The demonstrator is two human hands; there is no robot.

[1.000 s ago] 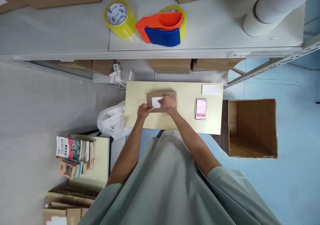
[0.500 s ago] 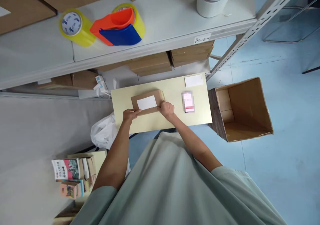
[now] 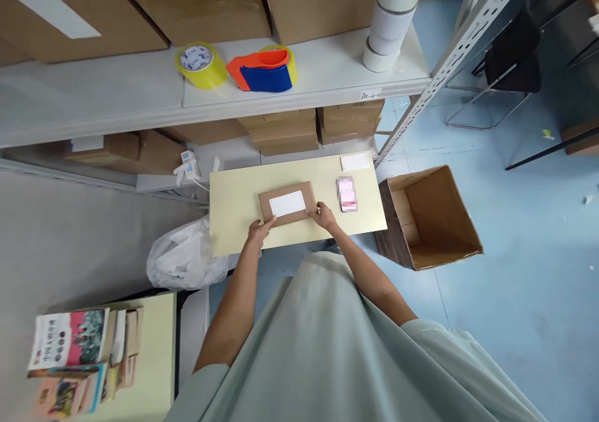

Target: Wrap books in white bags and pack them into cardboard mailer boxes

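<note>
A flat brown cardboard parcel [image 3: 299,196] with a white label [image 3: 287,203] lies on a small pale yellow table [image 3: 234,210]. My left hand [image 3: 259,228] grips the parcel's near left corner. My right hand [image 3: 324,214] holds its near right corner, fingers closed on the edge. Both forearms reach out from a pale green shirt.
A pink-and-white item [image 3: 347,195] and a white card [image 3: 354,161] lie on the table's right side. An open cardboard box [image 3: 428,219] stands on the blue floor at right. Yellow tape [image 3: 199,64], a tape dispenser [image 3: 262,70] and white rolls [image 3: 389,29] sit on the shelf. A white bag [image 3: 185,261] lies left.
My right hand came off the white label and went to the parcel's near right corner. My left hand stayed at the near left corner. The view pulled back and tilted.
</note>
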